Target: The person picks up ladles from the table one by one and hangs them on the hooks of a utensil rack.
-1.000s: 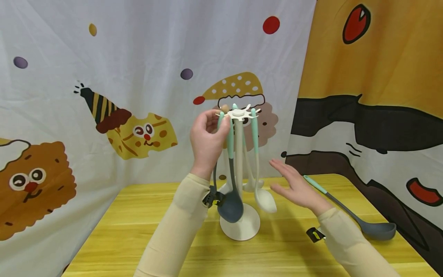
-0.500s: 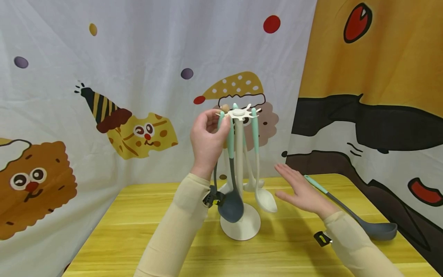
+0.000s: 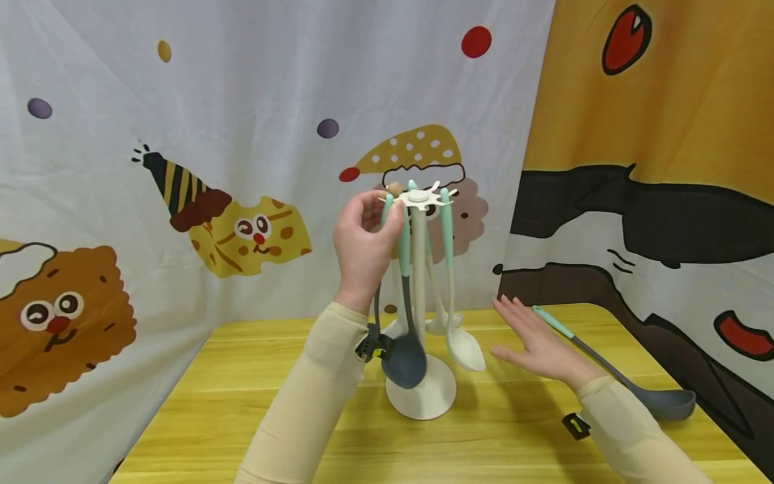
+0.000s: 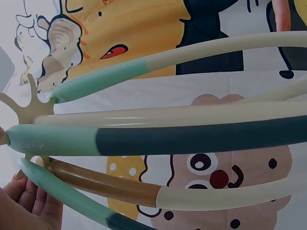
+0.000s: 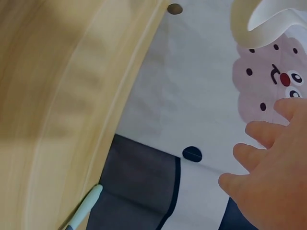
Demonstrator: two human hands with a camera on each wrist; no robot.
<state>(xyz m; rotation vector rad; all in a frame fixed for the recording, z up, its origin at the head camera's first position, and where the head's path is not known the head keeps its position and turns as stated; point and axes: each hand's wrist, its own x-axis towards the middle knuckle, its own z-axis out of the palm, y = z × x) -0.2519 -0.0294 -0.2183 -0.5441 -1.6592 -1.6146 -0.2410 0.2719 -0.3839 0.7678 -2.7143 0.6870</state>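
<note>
A white utensil rack (image 3: 418, 196) stands upright on its round base. My left hand (image 3: 366, 249) grips its top at the left; the thumb lies by the upper end of a dark grey spoon's green handle (image 3: 404, 249), and the fingers reach behind another green handle (image 4: 72, 195). A white spoon (image 3: 465, 349) hangs on the right side. My right hand (image 3: 544, 343) hovers over the table with straight, spread fingers, holding nothing. To its right lies a dark grey ladle (image 3: 662, 403) with a green handle. Exact finger contact at the rack is partly hidden.
A wooden-handled utensil (image 4: 105, 182) and other pale utensils hang around the rack's pole. The yellow wooden table (image 3: 242, 403) ends at a printed cloth backdrop (image 3: 254, 81) behind and to the right.
My right hand has moved to the right and slightly down, away from the white spoon and closer to the ladle. My left hand keeps its place at the rack's top.
</note>
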